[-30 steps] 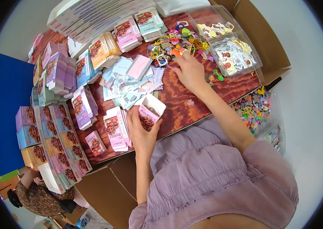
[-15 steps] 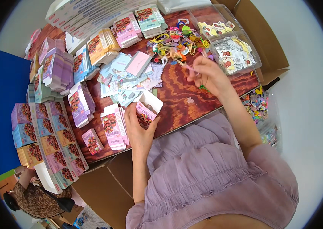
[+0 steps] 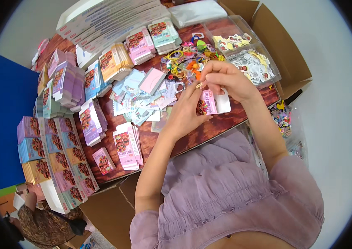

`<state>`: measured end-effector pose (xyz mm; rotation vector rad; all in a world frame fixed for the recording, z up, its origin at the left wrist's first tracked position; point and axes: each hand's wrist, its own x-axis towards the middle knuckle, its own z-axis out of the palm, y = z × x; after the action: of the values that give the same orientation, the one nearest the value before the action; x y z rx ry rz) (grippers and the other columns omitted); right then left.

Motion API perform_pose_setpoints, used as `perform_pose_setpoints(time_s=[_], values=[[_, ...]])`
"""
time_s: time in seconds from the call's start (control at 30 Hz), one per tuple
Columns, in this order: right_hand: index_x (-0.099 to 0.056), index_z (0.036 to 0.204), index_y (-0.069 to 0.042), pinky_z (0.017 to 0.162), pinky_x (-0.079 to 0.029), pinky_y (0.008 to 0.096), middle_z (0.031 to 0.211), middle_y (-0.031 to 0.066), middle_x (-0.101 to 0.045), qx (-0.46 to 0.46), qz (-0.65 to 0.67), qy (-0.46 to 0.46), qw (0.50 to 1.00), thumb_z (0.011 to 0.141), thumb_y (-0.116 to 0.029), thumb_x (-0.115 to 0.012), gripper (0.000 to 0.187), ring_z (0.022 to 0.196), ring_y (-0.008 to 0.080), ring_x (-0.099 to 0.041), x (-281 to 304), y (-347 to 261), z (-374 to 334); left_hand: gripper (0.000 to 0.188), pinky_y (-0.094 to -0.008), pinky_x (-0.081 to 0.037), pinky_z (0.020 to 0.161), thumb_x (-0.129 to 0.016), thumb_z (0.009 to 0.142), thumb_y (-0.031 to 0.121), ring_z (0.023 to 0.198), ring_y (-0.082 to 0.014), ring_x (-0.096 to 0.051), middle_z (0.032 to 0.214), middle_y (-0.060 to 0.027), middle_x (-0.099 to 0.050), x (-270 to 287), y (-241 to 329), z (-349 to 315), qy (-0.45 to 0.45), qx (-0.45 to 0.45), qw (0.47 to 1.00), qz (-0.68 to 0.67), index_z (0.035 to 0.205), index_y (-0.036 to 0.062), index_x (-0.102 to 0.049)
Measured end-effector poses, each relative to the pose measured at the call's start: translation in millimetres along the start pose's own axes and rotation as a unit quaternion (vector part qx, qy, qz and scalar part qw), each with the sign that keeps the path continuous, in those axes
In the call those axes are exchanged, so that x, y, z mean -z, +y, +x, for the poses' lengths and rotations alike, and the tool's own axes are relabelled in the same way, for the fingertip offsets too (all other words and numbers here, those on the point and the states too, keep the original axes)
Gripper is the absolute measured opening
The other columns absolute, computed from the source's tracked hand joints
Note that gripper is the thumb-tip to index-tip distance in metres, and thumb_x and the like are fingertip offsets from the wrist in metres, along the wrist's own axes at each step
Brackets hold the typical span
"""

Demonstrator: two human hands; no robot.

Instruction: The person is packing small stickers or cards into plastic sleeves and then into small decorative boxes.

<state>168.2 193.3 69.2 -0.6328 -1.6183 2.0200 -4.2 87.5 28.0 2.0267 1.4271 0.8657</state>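
Observation:
My left hand (image 3: 184, 114) holds a small pink and white carton (image 3: 212, 103) with its white flap open, above the red-brown wooden table (image 3: 209, 128). My right hand (image 3: 226, 79) sits just above the carton's open end, fingers pinched on a small orange and yellow trinket (image 3: 199, 84) at the mouth. Behind the hands lies a heap of colourful small trinkets (image 3: 184, 60).
Stacks of flat pink, blue and yellow cartons (image 3: 57, 153) fill the left side. Loose pastel cards (image 3: 142, 95) lie mid-table. Clear trays of stickers (image 3: 248, 60) sit at the back right inside a cardboard box (image 3: 286, 45). Another person (image 3: 39, 220) crouches at lower left.
My right hand left the trinket heap and came back to the carton with a small piece. My left hand lifted the carton up and to the right to meet it.

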Motion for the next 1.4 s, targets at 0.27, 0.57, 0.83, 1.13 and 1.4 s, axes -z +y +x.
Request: perform_pose_setpoints(time_s=[0.27,0.57,0.83,1.13,1.4], values=[[-0.061,0.102,-0.005,0.050,-0.035,0.0195,0.066,-0.0043,-0.050,0.041,0.141,0.187,0.971,0.096,-0.016,-0.060,0.013,0.056,0.0046,-0.046,35,24,-11,0.081,-0.0404,-0.044,0.106,-0.087,0.065,0.019,0.130,-0.0366,-0.050,0.143,-0.0181,-0.049,10,0,-4,-0.014,0.075,0.994,-0.074,0.137,0.0020,-0.052],[-0.064,0.088,0.000,0.069,-0.049,0.0341,0.080,0.0064,-0.066,0.034,-0.350,0.000,0.936,0.085,-0.006,-0.065,0.007,0.077,0.0187,-0.064,24,34,-14,0.083,-0.0412,-0.061,0.086,-0.084,0.072,0.022,0.114,-0.0255,-0.064,0.127,-0.0174,-0.061,6,-33,-20,0.012,0.170,0.746,-0.644,0.140,-0.0057,-0.044],[-0.064,0.089,-0.001,0.069,-0.047,0.0314,0.079,0.0054,-0.065,0.012,-0.366,0.109,0.924,0.087,-0.008,-0.066,0.007,0.076,0.0145,-0.061,31,39,-23,0.075,-0.0391,-0.058,0.087,-0.077,0.082,0.033,0.113,-0.0310,-0.065,0.122,-0.0200,-0.063,-7,-52,-14,0.041,0.212,0.755,-0.619,0.135,-0.0096,-0.046],[-0.063,0.094,-0.001,0.080,-0.047,0.0251,0.096,0.0025,-0.066,0.073,-0.059,0.178,0.980,0.095,-0.008,-0.061,0.008,0.089,0.0089,-0.060,28,58,-17,0.087,-0.0397,-0.061,0.077,-0.077,0.078,0.040,0.108,-0.0369,-0.067,0.127,-0.0225,-0.059,12,-44,-22,-0.049,0.208,0.713,-0.668,0.140,-0.0084,-0.040],[-0.063,0.097,-0.002,0.069,-0.048,0.0224,0.091,0.0009,-0.067,0.009,-0.030,0.121,0.992,0.096,-0.007,-0.059,0.006,0.081,0.0068,-0.061,21,40,-22,0.080,-0.0409,-0.048,0.100,-0.080,0.073,0.032,0.109,-0.0327,-0.066,0.124,-0.0205,-0.064,34,-24,-13,-0.086,0.192,0.817,-0.536,0.134,-0.0087,-0.050]])
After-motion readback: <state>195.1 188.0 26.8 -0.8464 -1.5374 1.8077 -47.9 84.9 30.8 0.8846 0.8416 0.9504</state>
